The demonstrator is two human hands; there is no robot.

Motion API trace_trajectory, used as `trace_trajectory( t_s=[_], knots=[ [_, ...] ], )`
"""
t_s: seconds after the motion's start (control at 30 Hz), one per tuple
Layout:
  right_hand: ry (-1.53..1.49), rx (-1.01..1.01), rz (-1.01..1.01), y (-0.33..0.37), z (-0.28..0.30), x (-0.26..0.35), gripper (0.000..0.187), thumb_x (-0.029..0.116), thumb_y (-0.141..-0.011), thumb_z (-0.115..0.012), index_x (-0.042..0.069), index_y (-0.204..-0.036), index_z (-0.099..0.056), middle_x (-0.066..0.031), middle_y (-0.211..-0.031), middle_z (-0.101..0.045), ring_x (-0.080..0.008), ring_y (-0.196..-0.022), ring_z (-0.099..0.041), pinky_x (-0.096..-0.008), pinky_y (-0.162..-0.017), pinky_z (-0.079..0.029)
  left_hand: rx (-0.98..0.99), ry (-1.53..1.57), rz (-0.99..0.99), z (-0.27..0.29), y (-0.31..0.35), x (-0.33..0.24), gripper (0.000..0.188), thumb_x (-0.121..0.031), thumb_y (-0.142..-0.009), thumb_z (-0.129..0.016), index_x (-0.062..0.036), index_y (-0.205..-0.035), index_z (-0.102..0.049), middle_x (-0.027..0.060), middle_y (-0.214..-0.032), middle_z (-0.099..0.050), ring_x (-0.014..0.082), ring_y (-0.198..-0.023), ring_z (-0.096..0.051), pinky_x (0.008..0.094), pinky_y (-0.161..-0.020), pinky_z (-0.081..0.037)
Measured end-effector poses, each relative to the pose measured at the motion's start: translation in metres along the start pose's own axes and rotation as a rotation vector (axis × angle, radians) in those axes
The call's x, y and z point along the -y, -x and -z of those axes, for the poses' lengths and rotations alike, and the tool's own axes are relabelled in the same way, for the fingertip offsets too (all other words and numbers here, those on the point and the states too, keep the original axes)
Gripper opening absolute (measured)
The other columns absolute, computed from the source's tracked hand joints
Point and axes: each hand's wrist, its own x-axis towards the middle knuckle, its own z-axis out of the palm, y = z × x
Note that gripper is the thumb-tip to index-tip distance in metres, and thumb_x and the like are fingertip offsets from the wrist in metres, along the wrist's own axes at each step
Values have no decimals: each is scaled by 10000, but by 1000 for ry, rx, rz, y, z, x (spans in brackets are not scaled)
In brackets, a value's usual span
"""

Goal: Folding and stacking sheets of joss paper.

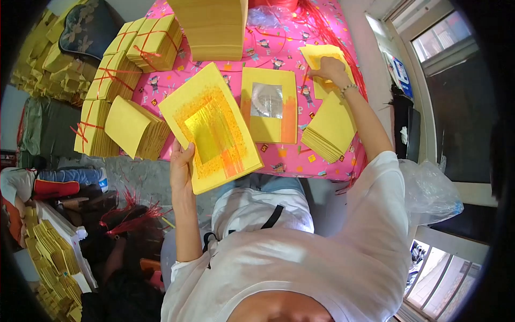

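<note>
My left hand is closed on the lower left edge of a thick stack of yellow joss paper, tilted above the table edge. Its top sheet bears a shiny gold foil square with an orange speckled border and orange stripes. At the table's right side, my right hand curls over gold-marked joss paper sheets, its fingertips partly hidden. Between the hands lies a flat joss paper pile with a silver foil square. A fanned plain yellow stack sits below my right hand.
The pink patterned tablecloth carries red-tied yellow bundles at left, a loose yellow stack, and a tall yellow block at the back. Red ties hang along the right edge. A clear plastic bag is beside my right arm.
</note>
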Motion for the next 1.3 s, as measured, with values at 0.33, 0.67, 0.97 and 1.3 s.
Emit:
trace_trajectory(
  t_s=[0.33,0.67,0.97,1.3],
  knots=[
    [-55,80,-38,-5,-12,-4,499,456,-703,-658,29,-963,-658,-159,-965,-661,-308,-896,-644,-412,-750,-513,-31,-29,-4,9,2,-4,545,68,-854,-515,-30,-1363,-346,107,-1292,-502,211,-1135,-533,336,-947,-462],
    [-143,-35,8,-12,-29,-29,386,388,-743,-604,20,-829,-683,-179,-908,-672,-319,-848,-655,-406,-732,-509,7,6,-14,6,-1,6,485,60,-860,-512,-29,-1316,-375,134,-1225,-538,216,-1050,-587,333,-885,-500],
    [-155,-60,10,-20,-36,-30,340,360,-718,-586,35,-743,-683,-169,-801,-671,-307,-765,-658,-400,-715,-506,-22,-25,-13,2,7,1,447,44,-875,-492,-40,-1302,-391,128,-1218,-551,214,-1036,-595,338,-875,-508],
    [-550,-174,86,-29,4,-39,348,399,-725,-611,59,-687,-672,-120,-695,-663,-243,-705,-655,-365,-677,-495,-64,-283,-121,12,-11,25,420,39,-864,-511,-35,-1264,-406,100,-1154,-558,180,-1028,-561,304,-878,-459]
  ],
)
